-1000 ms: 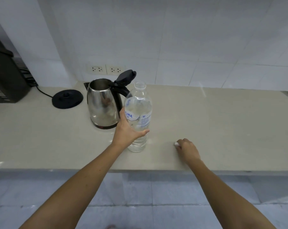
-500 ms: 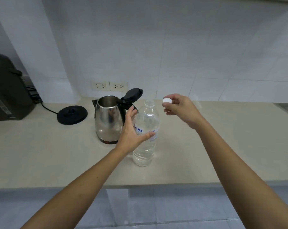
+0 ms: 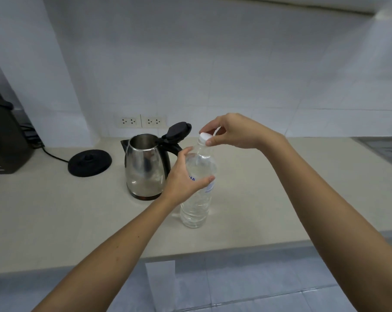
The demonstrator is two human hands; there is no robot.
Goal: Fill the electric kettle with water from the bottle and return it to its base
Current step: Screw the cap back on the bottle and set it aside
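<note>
A clear plastic water bottle (image 3: 196, 206) stands upright on the beige counter (image 3: 44, 212), partly filled. My left hand (image 3: 182, 179) is wrapped around its middle. My right hand (image 3: 231, 131) pinches the white cap (image 3: 205, 136) right on the bottle's mouth. Just left of the bottle stands the steel electric kettle (image 3: 144, 167), its black lid (image 3: 178, 130) flipped up and open. The kettle's round black base (image 3: 89, 162) lies on the counter further left, with nothing on it.
A dark appliance (image 3: 3, 140) stands at the far left, with a black cord (image 3: 53, 155) running to the base. Two wall sockets (image 3: 142, 121) sit behind the kettle. A sink edge (image 3: 386, 152) shows at the far right. The counter's front edge runs below the bottle.
My right hand picked the white cap up from the counter, lifted it and brought it onto the bottle's mouth. My left hand kept its hold on the bottle.
</note>
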